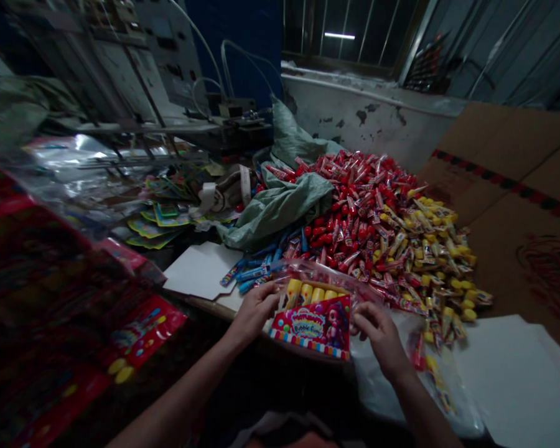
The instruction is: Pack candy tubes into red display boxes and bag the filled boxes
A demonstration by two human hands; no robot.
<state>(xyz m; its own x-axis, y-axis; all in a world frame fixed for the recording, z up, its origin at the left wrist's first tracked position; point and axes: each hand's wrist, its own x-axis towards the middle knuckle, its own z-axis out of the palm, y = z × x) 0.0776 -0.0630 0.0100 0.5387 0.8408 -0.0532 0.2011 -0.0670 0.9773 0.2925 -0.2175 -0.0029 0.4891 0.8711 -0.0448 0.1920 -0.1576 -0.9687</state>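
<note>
A red bubble gum box [310,326] with several yellow-capped tubes [310,294] standing in it is in front of me, inside or against a clear plastic bag [326,272]. My left hand [257,309] pinches at the upper left of the box. At its right side my right hand [376,330] has thumb and fingers closed together, seemingly on the clear plastic. Behind the box lie blue tubes [256,271], a big heap of red tubes [354,211] and yellow-capped tubes [424,242].
Stacked red packages [51,311] stand at the left. A machine [158,74] rises behind, near a green sack [280,208]. White card sheets [522,373] lie at the right, below a large cardboard box [513,186]. Colourful cards [161,221] lie left of the sack.
</note>
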